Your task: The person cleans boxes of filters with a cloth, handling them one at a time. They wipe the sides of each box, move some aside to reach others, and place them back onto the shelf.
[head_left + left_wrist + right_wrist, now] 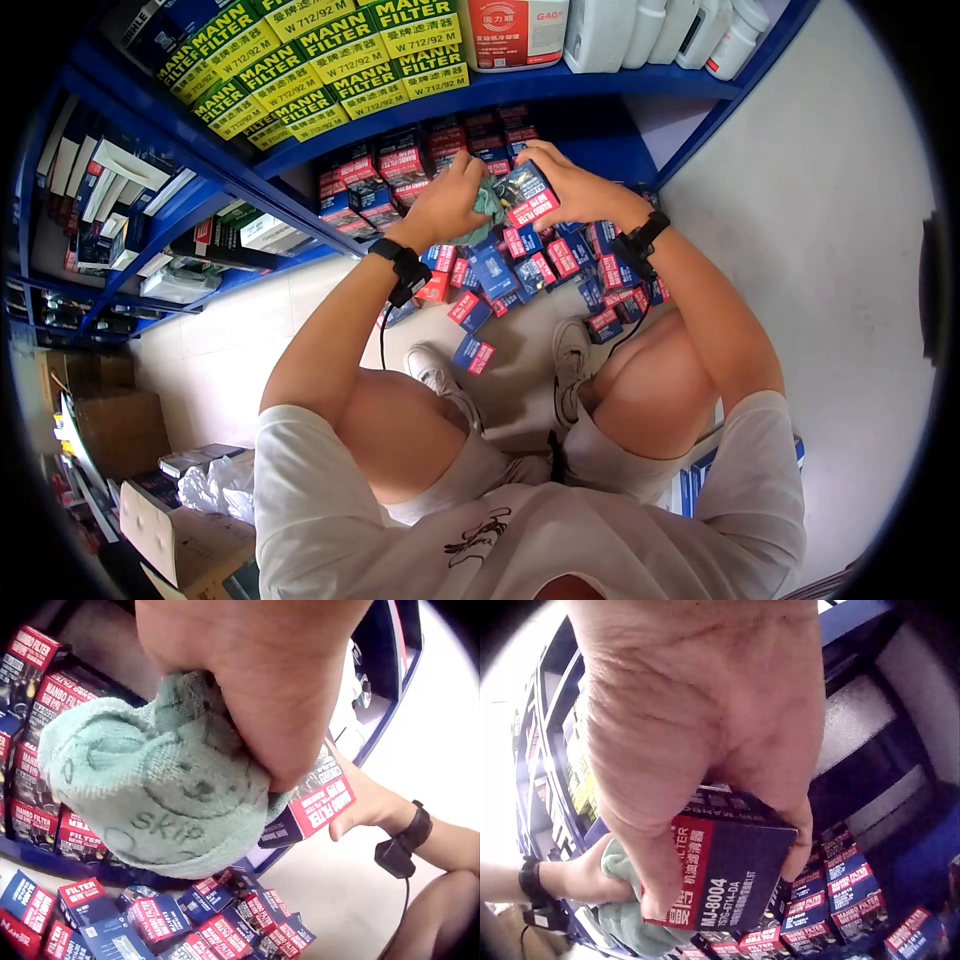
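The right hand [575, 188] grips a red and dark blue filter box [528, 192] marked MJ-8004 in the right wrist view, thumb on one side and fingers on the other. Bunched in the left hand [447, 203] is a pale green cloth [161, 787] with a printed face, held against or just beside the box. In the left wrist view the cloth hangs below the left hand [255, 682] and the box [319, 806] shows behind it. The left fingertips are partly hidden.
Similar boxes [403, 168] stand in rows on the low blue shelf [610, 130]. More boxes [490, 270] lie piled on the floor before the feet. Above are yellow-green filter boxes [345, 60] and white jugs [600, 35]. Cardboard boxes [120, 430] stand at the left.
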A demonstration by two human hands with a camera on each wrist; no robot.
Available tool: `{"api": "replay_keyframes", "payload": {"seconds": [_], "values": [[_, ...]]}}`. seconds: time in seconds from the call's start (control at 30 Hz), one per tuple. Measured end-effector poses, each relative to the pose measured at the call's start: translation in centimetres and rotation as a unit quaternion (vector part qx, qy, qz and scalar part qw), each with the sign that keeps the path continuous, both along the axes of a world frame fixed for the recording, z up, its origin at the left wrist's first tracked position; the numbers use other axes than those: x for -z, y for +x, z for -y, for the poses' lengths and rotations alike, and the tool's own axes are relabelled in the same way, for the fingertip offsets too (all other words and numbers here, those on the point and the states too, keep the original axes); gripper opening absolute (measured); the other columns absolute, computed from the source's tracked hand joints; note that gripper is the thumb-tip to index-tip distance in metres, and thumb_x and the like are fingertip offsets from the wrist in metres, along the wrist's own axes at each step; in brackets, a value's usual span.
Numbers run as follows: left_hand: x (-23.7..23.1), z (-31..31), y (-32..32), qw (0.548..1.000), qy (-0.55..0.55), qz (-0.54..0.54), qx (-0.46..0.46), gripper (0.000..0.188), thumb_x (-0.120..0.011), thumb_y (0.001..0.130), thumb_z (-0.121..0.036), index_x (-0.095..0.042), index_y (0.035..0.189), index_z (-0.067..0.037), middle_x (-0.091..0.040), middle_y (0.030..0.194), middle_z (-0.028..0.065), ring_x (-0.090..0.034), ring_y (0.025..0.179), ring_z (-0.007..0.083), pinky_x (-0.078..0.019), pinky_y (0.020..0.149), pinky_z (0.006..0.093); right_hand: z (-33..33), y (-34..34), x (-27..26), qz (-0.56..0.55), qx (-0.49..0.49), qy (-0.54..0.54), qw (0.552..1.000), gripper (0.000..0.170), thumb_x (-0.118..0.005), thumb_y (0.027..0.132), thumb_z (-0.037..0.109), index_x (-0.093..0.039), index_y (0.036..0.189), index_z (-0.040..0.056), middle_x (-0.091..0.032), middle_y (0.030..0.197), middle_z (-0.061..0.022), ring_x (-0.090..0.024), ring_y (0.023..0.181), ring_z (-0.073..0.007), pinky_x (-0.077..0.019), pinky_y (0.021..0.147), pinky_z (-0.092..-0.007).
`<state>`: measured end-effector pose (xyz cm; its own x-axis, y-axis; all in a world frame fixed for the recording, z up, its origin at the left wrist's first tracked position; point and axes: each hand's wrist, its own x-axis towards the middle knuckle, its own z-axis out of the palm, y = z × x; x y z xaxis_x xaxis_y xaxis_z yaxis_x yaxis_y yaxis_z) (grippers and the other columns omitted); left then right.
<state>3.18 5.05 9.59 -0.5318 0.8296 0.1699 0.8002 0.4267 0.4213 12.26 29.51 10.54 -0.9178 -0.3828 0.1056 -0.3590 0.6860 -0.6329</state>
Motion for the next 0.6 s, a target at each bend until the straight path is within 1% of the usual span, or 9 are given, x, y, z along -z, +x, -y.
{"api": "replay_keyframes", "payload": {"seconds": [0.03,0.07,0.17,0.2,0.27,0.37,0.4,0.47,0.6], "values": [[-0.1,0.0,0.1,1.000,-0.003,-0.004,0.001,0.058,-0.081,0.071,-0.015,-0.049,0.118,-0.003,-0.050,0.116,0.0197,-0.056,0.110,0.0427,-0.0489,0.093,0.0473,0.2,0.1,0.0,0.004,0.003,0.014,1.000,0.094,-0.088,0.071,0.018,-0.033,0.145,0.0037,-0.030,0.149,-0.0203,-0.036,0.141,-0.0392,-0.0348,0.116,-0.0407],[-0.1,0.0,0.2,1.000,-0.007,-0.009,0.003,0.059,-0.081,0.070,-0.015,-0.049,0.118,-0.003,-0.050,0.116,0.0193,-0.056,0.110,0.0425,-0.0487,0.093,0.0473,0.3,0.0,0.3,0.011,0.007,0.016,1.000,0.094,-0.087,0.075,0.026,-0.030,0.145,0.0026,-0.026,0.149,-0.0194,-0.033,0.143,-0.0388,-0.0352,0.115,-0.0413],[-0.2,0.1,0.3,0.999,-0.008,-0.044,0.021,0.059,-0.082,0.069,-0.014,-0.049,0.117,-0.003,-0.050,0.115,0.0182,-0.056,0.108,0.0416,-0.0492,0.090,0.0476,0.1,-0.6,2.0,-0.027,0.039,0.034,0.998,0.101,-0.088,0.074,0.030,-0.026,0.149,0.0021,-0.030,0.148,-0.0217,-0.034,0.143,-0.0389,-0.0360,0.114,-0.0420],[-0.4,0.0,0.5,0.999,-0.010,-0.044,0.023,0.059,-0.082,0.069,-0.014,-0.049,0.117,-0.003,-0.050,0.115,0.0182,-0.056,0.108,0.0416,-0.0492,0.090,0.0476,0.1,-0.5,1.9,-0.028,0.041,0.033,0.998,0.101,-0.088,0.074,0.030,-0.026,0.149,0.0021,-0.030,0.148,-0.0217,-0.034,0.143,-0.0389,-0.0360,0.114,-0.0420],[-0.6,-0.2,0.9,0.998,-0.041,-0.042,0.032,0.059,-0.082,0.067,-0.013,-0.048,0.115,-0.004,-0.050,0.114,0.0171,-0.056,0.104,0.0406,-0.0498,0.087,0.0477,0.0,-0.4,1.5,-0.015,0.086,-0.006,0.996,0.112,-0.089,0.072,0.027,-0.019,0.155,0.0027,-0.038,0.145,-0.0235,-0.033,0.143,-0.0401,-0.0360,0.114,-0.0430],[-0.5,-0.4,1.1,0.995,-0.039,-0.074,0.058,0.059,-0.081,0.066,-0.011,-0.048,0.115,-0.005,-0.050,0.113,0.0162,-0.057,0.101,0.0401,-0.0507,0.083,0.0474,-0.2,-0.4,-0.4,0.013,0.066,-0.002,0.998,0.119,-0.091,0.066,0.019,-0.016,0.157,0.0016,-0.045,0.140,-0.0239,-0.038,0.138,-0.0416,-0.0374,0.113,-0.0422],[-0.5,-0.6,1.2,0.995,-0.039,-0.073,0.059,0.059,-0.081,0.066,-0.011,-0.048,0.115,-0.005,-0.050,0.113,0.0162,-0.057,0.101,0.0401,-0.0507,0.083,0.0474,-0.1,-0.5,-0.4,0.013,0.068,-0.002,0.998,0.119,-0.091,0.066,0.019,-0.016,0.157,0.0016,-0.045,0.140,-0.0239,-0.038,0.138,-0.0416,-0.0374,0.113,-0.0422],[-0.7,-1.1,1.7,0.989,-0.001,-0.105,0.104,0.059,-0.079,0.065,-0.009,-0.048,0.115,-0.005,-0.050,0.112,0.0159,-0.057,0.100,0.0408,-0.0514,0.083,0.0476,0.2,-0.8,-0.5,-0.023,0.018,0.062,0.998,0.115,-0.090,0.059,0.010,-0.025,0.154,-0.0004,-0.047,0.137,-0.0232,-0.044,0.130,-0.0423,-0.0397,0.110,-0.0418],[-1.7,-1.9,2.3,0.991,0.001,-0.101,0.084,0.061,-0.079,0.064,-0.010,-0.048,0.116,-0.002,-0.050,0.113,0.0171,-0.057,0.097,0.0415,-0.0543,0.081,0.0481,0.2,-0.9,0.7,-0.027,0.011,0.073,0.997,0.103,-0.087,0.057,0.007,-0.035,0.145,-0.0066,-0.048,0.135,-0.0233,-0.046,0.126,-0.0424,-0.0393,0.109,-0.0431]]}}
